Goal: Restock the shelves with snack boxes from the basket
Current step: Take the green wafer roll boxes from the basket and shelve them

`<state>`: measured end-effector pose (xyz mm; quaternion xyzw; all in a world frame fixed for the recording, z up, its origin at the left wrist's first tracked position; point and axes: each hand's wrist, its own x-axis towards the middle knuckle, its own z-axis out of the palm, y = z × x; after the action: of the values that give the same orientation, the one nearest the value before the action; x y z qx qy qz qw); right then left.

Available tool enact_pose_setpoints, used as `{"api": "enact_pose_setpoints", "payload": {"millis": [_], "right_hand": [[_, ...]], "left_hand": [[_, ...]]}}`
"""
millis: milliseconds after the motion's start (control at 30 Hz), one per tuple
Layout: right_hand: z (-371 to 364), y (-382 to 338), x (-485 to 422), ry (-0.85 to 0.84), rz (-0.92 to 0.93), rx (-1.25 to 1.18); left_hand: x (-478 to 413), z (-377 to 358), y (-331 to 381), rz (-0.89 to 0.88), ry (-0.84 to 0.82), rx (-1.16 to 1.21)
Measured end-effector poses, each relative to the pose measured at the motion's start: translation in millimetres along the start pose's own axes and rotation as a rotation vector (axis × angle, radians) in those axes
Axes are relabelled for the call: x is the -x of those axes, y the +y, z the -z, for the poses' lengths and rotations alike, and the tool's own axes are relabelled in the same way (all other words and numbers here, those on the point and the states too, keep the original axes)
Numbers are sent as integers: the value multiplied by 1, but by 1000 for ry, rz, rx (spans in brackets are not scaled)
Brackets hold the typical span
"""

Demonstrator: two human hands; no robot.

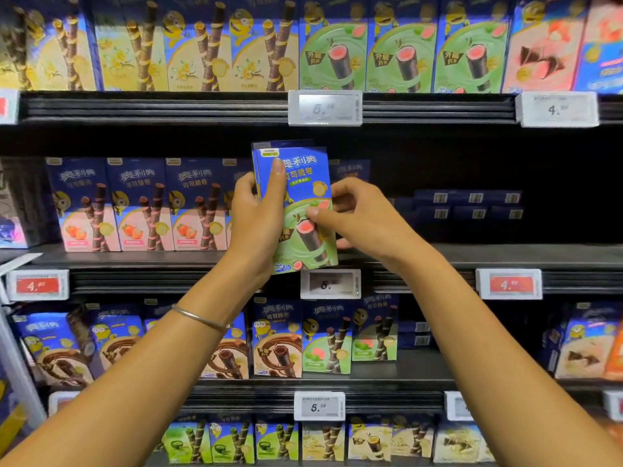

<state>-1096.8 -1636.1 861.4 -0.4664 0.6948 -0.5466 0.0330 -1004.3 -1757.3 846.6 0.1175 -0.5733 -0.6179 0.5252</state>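
Note:
I hold a small stack of blue and green snack boxes point(303, 183) upright in front of the middle shelf point(472, 256). My left hand point(258, 214) grips the stack from its left side, thumb laid up the front box. My right hand point(362, 215) pinches the front box at its right edge, thumb on the printed face. At least two boxes show in the stack. The basket is out of view.
Pink-bottomed boxes point(141, 203) stand in a row at the shelf's left. Right of my hands the shelf is dark, with flat blue boxes point(472, 205) stacked at the back. Matching green boxes point(401, 48) line the shelf above. Price tags point(330, 284) hang on the shelf edges.

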Motion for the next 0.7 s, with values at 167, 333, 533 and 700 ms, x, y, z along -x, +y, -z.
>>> {"api": "enact_pose_setpoints", "payload": {"millis": [167,333,533,700], "right_hand": [[19,4,7,34,-4,7],[61,21,7,128,-56,-58],[110,69,-37,343,-230,-66],[128,112,-74,442,-348,92]], "left_hand": [[5,-17,-5,5,-13,15],[-2,-14,-12,-89,37,-70],[-7,-11,-16,-84,89,-53],[-6,-15,-17,-85,78,-45]]}}
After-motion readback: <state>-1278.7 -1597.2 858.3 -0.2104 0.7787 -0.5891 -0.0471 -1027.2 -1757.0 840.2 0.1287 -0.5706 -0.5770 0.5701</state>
